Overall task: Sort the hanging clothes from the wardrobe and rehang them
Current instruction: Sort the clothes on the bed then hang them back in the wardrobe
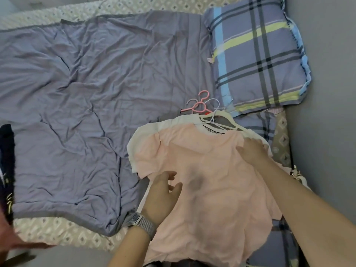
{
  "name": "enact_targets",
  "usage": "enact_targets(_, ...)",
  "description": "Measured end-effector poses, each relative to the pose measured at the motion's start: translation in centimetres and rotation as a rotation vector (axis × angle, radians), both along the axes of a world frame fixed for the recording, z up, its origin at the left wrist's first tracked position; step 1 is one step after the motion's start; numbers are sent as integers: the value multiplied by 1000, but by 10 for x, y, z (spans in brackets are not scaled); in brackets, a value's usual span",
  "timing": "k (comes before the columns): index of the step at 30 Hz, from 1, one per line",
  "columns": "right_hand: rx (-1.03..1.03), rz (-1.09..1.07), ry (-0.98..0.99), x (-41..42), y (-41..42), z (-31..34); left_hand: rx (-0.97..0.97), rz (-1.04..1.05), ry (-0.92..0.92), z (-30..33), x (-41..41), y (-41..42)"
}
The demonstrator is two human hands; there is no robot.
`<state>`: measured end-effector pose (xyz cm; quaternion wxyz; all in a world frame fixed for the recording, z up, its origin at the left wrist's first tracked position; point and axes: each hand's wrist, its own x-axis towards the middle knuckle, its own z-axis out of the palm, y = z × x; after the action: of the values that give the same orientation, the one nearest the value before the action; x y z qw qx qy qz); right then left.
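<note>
a rumpled grey-purple blanket (86, 112) covers most of the bed, spreading from the far left to the middle, with a patterned beige mattress cover (63, 232) showing along its near edge and at the far side. a plaid pillow (258, 58) in purple, blue and yellow lies at the far right, against a grey wall (325, 112).

near right on the bed sits a stack of clothes on hangers. the pink t-shirt (208, 180) is on top, spread flat, its collar pointing far. a white garment (146, 135) lies under it, showing along the left and far edges. more plaid fabric (279, 245) shows beneath the stack at the near right.

the left hand (161, 195), with a grey mesh watch band (143, 224) at the wrist, rests over the left sleeve area of the pink t-shirt, fingers loose and spread, gripping nothing. the right hand (252, 151) lies flat on the shirt's right shoulder, fingers extended, pressing the cloth rather than grasping it.

at the far end of the stack, the hanger hooks cluster together: a pink hanger (200, 103), a white hanger (221, 117) and thin wire ones, just beside the pillow's near corner.

dark clothing (6, 170) lies at the left edge.
</note>
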<state>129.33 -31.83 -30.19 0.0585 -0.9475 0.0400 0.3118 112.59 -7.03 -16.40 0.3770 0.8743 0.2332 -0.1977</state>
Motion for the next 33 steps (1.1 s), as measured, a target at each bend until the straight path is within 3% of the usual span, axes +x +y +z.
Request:
enact_targets(4, 170, -115, -307, -18, 22, 16, 37, -1, 15, -2, 6, 6)
enact_targets(6, 296, -88, -333, -39, 27, 36, 90, 2, -55, 0, 7, 13)
enact_targets(9, 563, 47, -140, -74, 25, 72, 344, -112, -187, -3, 9, 31)
enact_targets(11, 799, -30, 63, -90, 14, 94, 488, -243, -220, 0, 14, 43)
enact_targets(14, 1008, -188, 347, -88, -5, 124, 266, -341, -166, 3, 23, 56)
enact_targets(17, 913, -175, 345, -49, -21, 117, 167, -385, -156, 2, 23, 56)
enact_targets(20, 472, -115, 21, 16, -34, 66, 139, -408, -185, 1, 15, 49)
enact_targets(22, 319, -139, -41, 46, -37, 26, 138, -421, -197, 0, 8, 47)
enact_targets(26, 247, -77, 140, 52, -20, -21, 152, -403, -226, -5, -3, 47)
enact_targets(31, 155, -51, -358, 23, 9, 15, 202, -376, -300, -1, -5, 47)
enact_targets(33, 242, -34, -391, 7, 15, 30, 234, -411, -349, 6, -1, 48)
